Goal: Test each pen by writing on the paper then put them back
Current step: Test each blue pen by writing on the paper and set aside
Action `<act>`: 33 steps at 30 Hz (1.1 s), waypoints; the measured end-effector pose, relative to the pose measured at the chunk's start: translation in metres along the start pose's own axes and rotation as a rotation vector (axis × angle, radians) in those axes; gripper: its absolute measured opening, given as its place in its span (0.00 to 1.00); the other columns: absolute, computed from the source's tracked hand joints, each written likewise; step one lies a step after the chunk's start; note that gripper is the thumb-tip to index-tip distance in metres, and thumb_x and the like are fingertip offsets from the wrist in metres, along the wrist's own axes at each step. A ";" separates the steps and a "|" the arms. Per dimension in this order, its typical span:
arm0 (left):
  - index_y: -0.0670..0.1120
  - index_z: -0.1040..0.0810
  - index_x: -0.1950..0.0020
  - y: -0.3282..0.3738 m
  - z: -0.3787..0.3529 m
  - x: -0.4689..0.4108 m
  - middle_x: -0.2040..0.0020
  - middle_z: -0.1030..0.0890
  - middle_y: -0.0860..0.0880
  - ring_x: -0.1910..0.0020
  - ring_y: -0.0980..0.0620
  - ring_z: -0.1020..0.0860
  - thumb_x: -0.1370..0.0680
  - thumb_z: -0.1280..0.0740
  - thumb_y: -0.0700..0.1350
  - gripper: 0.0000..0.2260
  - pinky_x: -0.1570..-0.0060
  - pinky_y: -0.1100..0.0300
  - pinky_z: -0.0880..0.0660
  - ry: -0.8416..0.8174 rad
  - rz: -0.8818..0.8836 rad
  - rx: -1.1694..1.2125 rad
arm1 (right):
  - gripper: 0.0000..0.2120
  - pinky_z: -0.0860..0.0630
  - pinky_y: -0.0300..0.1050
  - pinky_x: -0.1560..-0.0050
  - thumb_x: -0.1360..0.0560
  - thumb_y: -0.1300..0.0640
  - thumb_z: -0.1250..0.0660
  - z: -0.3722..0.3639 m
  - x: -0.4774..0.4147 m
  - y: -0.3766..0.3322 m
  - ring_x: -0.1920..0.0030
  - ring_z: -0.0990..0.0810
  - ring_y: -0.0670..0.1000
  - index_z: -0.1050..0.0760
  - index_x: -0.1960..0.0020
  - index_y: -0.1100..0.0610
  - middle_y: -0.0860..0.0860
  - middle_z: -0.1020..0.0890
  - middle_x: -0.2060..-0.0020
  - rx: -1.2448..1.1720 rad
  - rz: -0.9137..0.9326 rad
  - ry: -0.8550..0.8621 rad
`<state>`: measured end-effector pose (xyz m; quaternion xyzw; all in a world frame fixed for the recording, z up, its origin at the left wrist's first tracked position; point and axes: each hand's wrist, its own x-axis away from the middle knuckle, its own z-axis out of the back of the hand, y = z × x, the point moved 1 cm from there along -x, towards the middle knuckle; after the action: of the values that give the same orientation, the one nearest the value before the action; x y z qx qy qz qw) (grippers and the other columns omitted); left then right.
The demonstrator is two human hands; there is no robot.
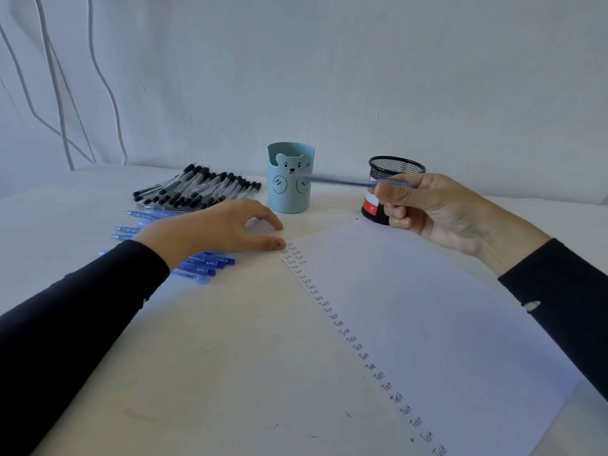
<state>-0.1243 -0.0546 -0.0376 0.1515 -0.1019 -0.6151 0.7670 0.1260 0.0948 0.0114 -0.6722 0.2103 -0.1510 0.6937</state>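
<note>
The head view takes in a pale surface (214, 357) with one sheet of paper (444, 324) lying at a slant on its right half. The word "Test" is handwritten down the paper's left edge in a long column of more than twenty rows. A few rows near the top carry the word twice.

The right hand (437, 212) is curled round a single blue pen (342, 182) and holds it up off the paper. The pen lies roughly level and is blurred, its far end reaching in front of the bear cup (289, 182). The left hand (223, 230) holds nothing; its fingers are loosely spread, the tips resting at the paper's top left corner.

There are two cups. The bear cup is light blue with a drawn face and no lettering. The black mesh cup (394, 169) stands partly behind the right hand, and the print on its red and white label (371, 205) is too small to read.

A heap of black-capped pens (197, 187) lies left of the bear cup, too overlapped to count. The blue pens (207, 264) lie under the left forearm, with about five cap ends showing.
</note>
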 end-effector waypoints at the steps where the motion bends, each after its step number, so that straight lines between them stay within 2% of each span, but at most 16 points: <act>1: 0.63 0.25 0.38 -0.002 0.000 -0.001 0.33 0.29 0.60 0.39 0.59 0.31 0.35 0.37 0.72 0.28 0.34 0.57 0.34 -0.004 0.012 -0.008 | 0.12 0.34 0.34 0.72 0.39 0.55 0.25 -0.001 0.000 -0.001 0.71 0.31 0.45 0.17 0.57 0.58 0.47 0.27 0.69 0.028 0.006 -0.001; 3: 0.65 0.26 0.37 -0.006 -0.001 -0.002 0.32 0.29 0.61 0.37 0.58 0.31 0.37 0.38 0.75 0.31 0.32 0.54 0.34 -0.014 0.028 -0.014 | 0.09 0.28 0.37 0.67 0.37 0.54 0.25 -0.001 -0.003 -0.001 0.67 0.27 0.47 0.16 0.59 0.56 0.49 0.24 0.67 0.041 0.016 0.007; 5: 0.66 0.27 0.37 -0.009 -0.003 -0.003 0.31 0.30 0.61 0.34 0.58 0.32 0.37 0.39 0.76 0.32 0.30 0.53 0.34 -0.017 0.034 -0.013 | 0.06 0.20 0.44 0.54 0.30 0.55 0.29 -0.003 -0.007 0.001 0.58 0.20 0.52 0.20 0.55 0.55 0.51 0.18 0.60 -0.011 -0.003 0.014; 7: 0.66 0.27 0.37 -0.009 -0.003 -0.003 0.31 0.30 0.61 0.33 0.58 0.32 0.38 0.40 0.77 0.32 0.30 0.52 0.34 -0.021 0.033 -0.010 | 0.04 0.20 0.51 0.46 0.22 0.54 0.35 -0.006 -0.012 0.006 0.54 0.18 0.55 0.25 0.50 0.54 0.53 0.17 0.57 -0.145 -0.073 0.010; 9: 0.66 0.27 0.36 -0.009 -0.003 -0.003 0.31 0.30 0.61 0.33 0.58 0.32 0.38 0.39 0.77 0.32 0.30 0.52 0.35 -0.025 0.041 -0.009 | 0.05 0.20 0.51 0.54 0.20 0.52 0.38 -0.012 -0.015 0.010 0.63 0.23 0.53 0.28 0.50 0.52 0.51 0.24 0.64 -0.302 -0.173 0.003; 11: 0.66 0.28 0.36 -0.010 -0.003 -0.004 0.30 0.31 0.61 0.33 0.58 0.32 0.38 0.39 0.77 0.32 0.30 0.52 0.35 -0.035 0.051 -0.006 | 0.14 0.30 0.46 0.62 0.24 0.42 0.37 -0.019 -0.018 0.010 0.68 0.36 0.51 0.28 0.56 0.54 0.50 0.35 0.67 -0.395 -0.278 -0.002; 13: 0.68 0.28 0.37 -0.010 -0.002 -0.004 0.30 0.31 0.62 0.33 0.58 0.33 0.38 0.39 0.78 0.32 0.29 0.52 0.35 -0.045 0.057 0.001 | 0.29 0.38 0.45 0.64 0.33 0.28 0.37 -0.026 -0.022 0.008 0.68 0.43 0.52 0.33 0.66 0.55 0.49 0.41 0.69 -0.440 -0.358 -0.034; 15: 0.68 0.27 0.38 -0.008 0.000 -0.003 0.30 0.31 0.62 0.32 0.58 0.33 0.39 0.38 0.77 0.32 0.29 0.54 0.36 -0.056 0.068 0.017 | 0.33 0.40 0.45 0.63 0.38 0.24 0.38 -0.032 -0.028 0.009 0.68 0.46 0.52 0.42 0.70 0.53 0.48 0.45 0.71 -0.438 -0.384 -0.037; 18: 0.69 0.27 0.38 -0.008 0.003 -0.001 0.30 0.31 0.62 0.31 0.58 0.34 0.40 0.35 0.76 0.31 0.29 0.56 0.38 -0.079 0.098 0.046 | 0.27 0.41 0.45 0.64 0.33 0.31 0.42 -0.038 -0.033 0.014 0.69 0.48 0.52 0.46 0.72 0.53 0.49 0.47 0.73 -0.453 -0.368 -0.037; 20: 0.72 0.28 0.39 -0.007 0.004 0.002 0.30 0.32 0.63 0.31 0.59 0.34 0.42 0.34 0.79 0.33 0.28 0.54 0.38 -0.104 0.109 0.047 | 0.26 0.40 0.45 0.64 0.33 0.32 0.43 -0.041 -0.030 0.013 0.69 0.47 0.51 0.39 0.70 0.54 0.49 0.45 0.72 -0.479 -0.340 -0.080; 23: 0.70 0.32 0.33 -0.005 0.005 0.003 0.27 0.36 0.65 0.28 0.59 0.37 0.41 0.35 0.79 0.38 0.26 0.52 0.41 -0.138 0.118 0.021 | 0.35 0.41 0.41 0.68 0.36 0.25 0.40 -0.041 -0.028 0.009 0.71 0.45 0.48 0.26 0.54 0.57 0.48 0.40 0.71 -0.475 -0.258 -0.126; 24: 0.69 0.34 0.30 -0.004 0.004 0.004 0.26 0.39 0.66 0.26 0.59 0.40 0.41 0.37 0.80 0.40 0.25 0.52 0.44 -0.152 0.122 -0.003 | 0.34 0.41 0.39 0.71 0.33 0.27 0.41 -0.039 -0.028 0.009 0.73 0.44 0.47 0.24 0.49 0.57 0.47 0.39 0.73 -0.452 -0.225 -0.108; 26: 0.69 0.41 0.26 -0.001 0.000 0.004 0.23 0.45 0.66 0.23 0.58 0.45 0.43 0.42 0.83 0.46 0.23 0.50 0.48 -0.175 0.122 -0.058 | 0.27 0.35 0.37 0.74 0.22 0.37 0.45 -0.036 -0.030 0.013 0.76 0.37 0.45 0.23 0.43 0.59 0.47 0.35 0.75 -0.417 -0.173 -0.066; 28: 0.68 0.46 0.24 0.001 -0.004 0.005 0.22 0.49 0.66 0.22 0.58 0.47 0.42 0.47 0.84 0.48 0.23 0.50 0.50 -0.182 0.115 -0.103 | 0.25 0.23 0.41 0.68 0.17 0.44 0.50 -0.032 -0.028 0.021 0.72 0.23 0.50 0.24 0.41 0.61 0.52 0.23 0.70 -0.415 -0.200 -0.061; 30: 0.67 0.48 0.23 0.004 -0.006 0.005 0.22 0.51 0.65 0.22 0.57 0.48 0.43 0.51 0.84 0.49 0.23 0.50 0.52 -0.181 0.122 -0.144 | 0.25 0.21 0.43 0.66 0.17 0.45 0.52 -0.031 -0.024 0.030 0.70 0.20 0.54 0.24 0.41 0.61 0.57 0.19 0.69 -0.273 -0.235 -0.068; 33: 0.66 0.49 0.23 0.014 -0.007 0.004 0.21 0.51 0.63 0.23 0.54 0.43 0.39 0.53 0.83 0.47 0.24 0.50 0.47 -0.174 0.130 -0.237 | 0.19 0.25 0.40 0.66 0.17 0.52 0.48 -0.034 -0.016 0.043 0.69 0.22 0.51 0.24 0.39 0.61 0.56 0.17 0.65 0.007 -0.206 -0.026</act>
<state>-0.1083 -0.0552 -0.0390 -0.0010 -0.1042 -0.5828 0.8059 0.0924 0.0752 -0.0301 -0.6898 0.1306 -0.2135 0.6793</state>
